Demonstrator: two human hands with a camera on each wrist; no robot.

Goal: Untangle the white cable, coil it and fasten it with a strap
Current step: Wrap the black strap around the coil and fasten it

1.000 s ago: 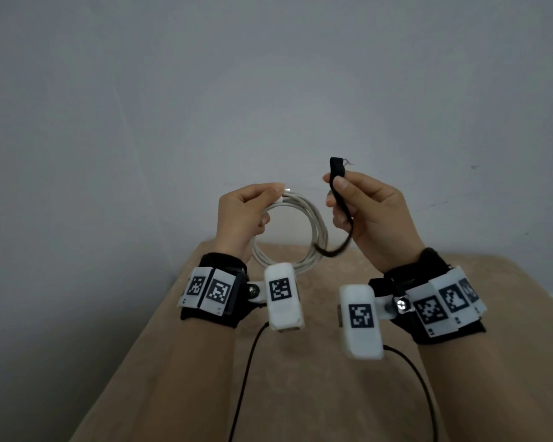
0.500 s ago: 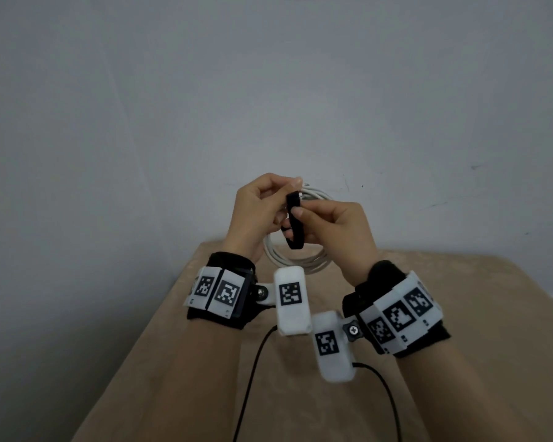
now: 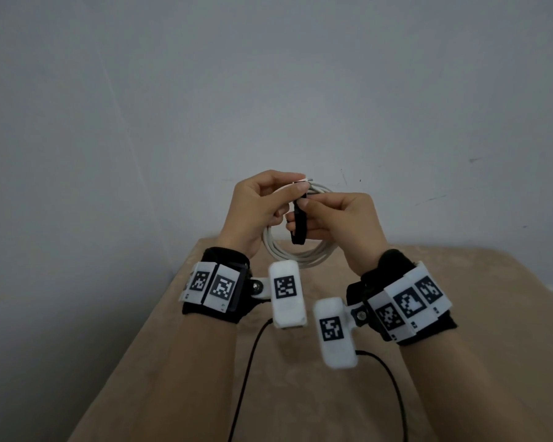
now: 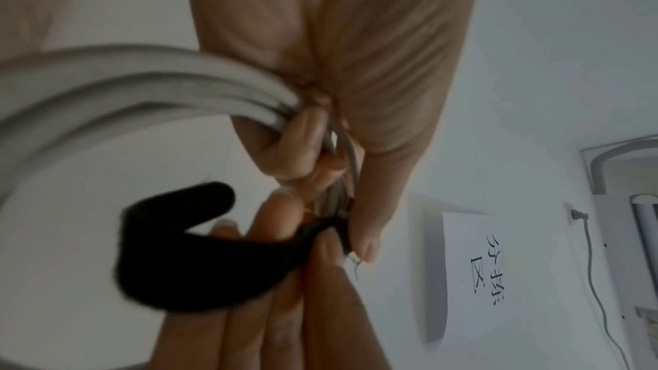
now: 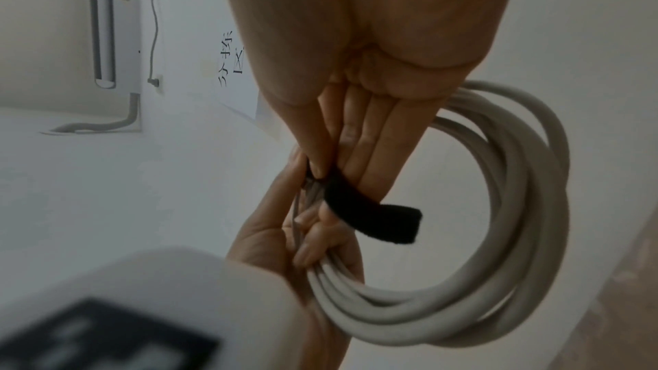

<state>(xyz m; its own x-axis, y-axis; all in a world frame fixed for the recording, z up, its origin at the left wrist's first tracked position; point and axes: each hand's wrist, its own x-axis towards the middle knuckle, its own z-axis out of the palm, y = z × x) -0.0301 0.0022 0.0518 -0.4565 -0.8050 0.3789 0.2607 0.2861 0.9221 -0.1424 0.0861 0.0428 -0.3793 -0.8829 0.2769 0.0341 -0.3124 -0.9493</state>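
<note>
1. A beige, cloth-covered table (image 3: pixel 460 346) fills the near part of the scene, with a plain grey-white wall (image 3: pixel 268 90) on the far side; both hands are raised above the table's far-left edge.
2. The white round cable (image 3: pixel 304 255) is already wound into a neat multi-turn coil, held upright in the air between the hands — the untangling and coiling look finished.
3. The left hand (image 3: pixel 256 212) pinches the top of the coil, thumb and forefinger closed on the gathered turns and on the upper end of the strap.
4. The right hand (image 3: pixel 336 224) sits just right of it, its fingers curled around the short black fabric strap (image 3: pixel 299 223), which hangs down inside the loop with its free end loose.
5. The step in hand is the fastening. Next, I judge, the loose end must be passed around the bundled turns and pressed back onto itself — while the left pinch keeps the turns from springing apart.
</note>
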